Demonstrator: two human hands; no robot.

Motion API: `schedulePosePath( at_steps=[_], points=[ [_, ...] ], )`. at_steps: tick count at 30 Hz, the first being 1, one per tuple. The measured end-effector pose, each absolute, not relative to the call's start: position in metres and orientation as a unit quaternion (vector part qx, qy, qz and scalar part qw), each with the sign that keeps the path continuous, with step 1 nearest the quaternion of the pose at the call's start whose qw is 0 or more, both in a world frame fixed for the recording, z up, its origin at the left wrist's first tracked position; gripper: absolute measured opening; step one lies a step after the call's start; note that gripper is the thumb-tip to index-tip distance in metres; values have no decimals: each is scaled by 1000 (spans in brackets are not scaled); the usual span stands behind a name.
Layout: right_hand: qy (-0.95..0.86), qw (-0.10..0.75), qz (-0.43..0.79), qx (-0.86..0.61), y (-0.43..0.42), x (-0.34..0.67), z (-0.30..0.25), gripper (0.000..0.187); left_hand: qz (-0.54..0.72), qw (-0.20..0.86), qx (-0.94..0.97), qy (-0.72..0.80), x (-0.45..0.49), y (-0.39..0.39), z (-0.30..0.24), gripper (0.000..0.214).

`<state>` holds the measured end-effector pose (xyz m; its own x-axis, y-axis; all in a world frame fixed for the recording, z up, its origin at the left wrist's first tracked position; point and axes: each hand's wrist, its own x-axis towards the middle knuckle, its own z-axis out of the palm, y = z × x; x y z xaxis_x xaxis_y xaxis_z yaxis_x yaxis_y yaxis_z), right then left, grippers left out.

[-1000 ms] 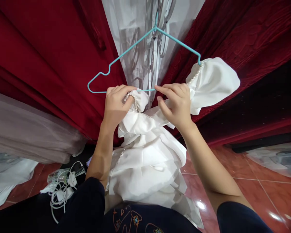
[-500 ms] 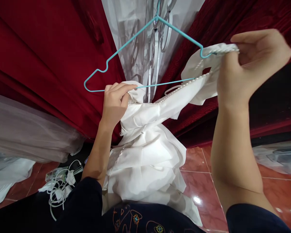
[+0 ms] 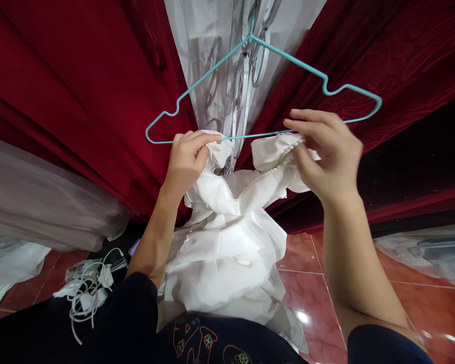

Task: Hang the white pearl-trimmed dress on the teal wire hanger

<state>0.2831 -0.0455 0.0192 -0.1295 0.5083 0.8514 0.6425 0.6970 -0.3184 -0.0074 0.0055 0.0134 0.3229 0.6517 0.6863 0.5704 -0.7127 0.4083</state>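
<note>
A white dress [image 3: 220, 237] with pearl-beaded neckline and puffed off-shoulder sleeves hangs down in front of me. Above it is a light-blue wire hanger [image 3: 288, 56], its hook toward the top. My left hand [image 3: 187, 154] is closed at the left sleeve and the hanger's bottom bar, pinching both together. My right hand [image 3: 328, 151] grips the beaded edge of the right sleeve between thumb and fingers, just below the bar. The hanger's right end is bare of fabric and sticks out past that hand.
Dark red curtains [image 3: 79, 76] hang on both sides of a white ornate metal frame [image 3: 242, 96]. White cables [image 3: 85, 303] lie in a tangle on a black surface at lower left. Red tiles [image 3: 311, 288] cover the floor, and pale tulle [image 3: 41, 187] hangs at left.
My right hand has come down and left with the right sleeve, which is off the hanger's right end. The neckline has slackened into a dip. My left hand keeps its hold.
</note>
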Motion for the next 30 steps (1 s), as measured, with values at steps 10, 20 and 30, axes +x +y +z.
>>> schedulePosePath(
  at_steps=[10, 20, 30],
  points=[
    [-691, 607, -63, -388, -15, 254, -25, 25, 567, -126, 715, 389, -22, -21, -35, 27],
    [-698, 617, -48, -360, -20, 254, -22, 34, 692, -36, 503, 517, -93, 59, -2, 7],
    [-687, 620, -69, -372, -21, 250, -24, 27, 573, -48, 737, 356, -35, 61, 66, 31]
  ],
)
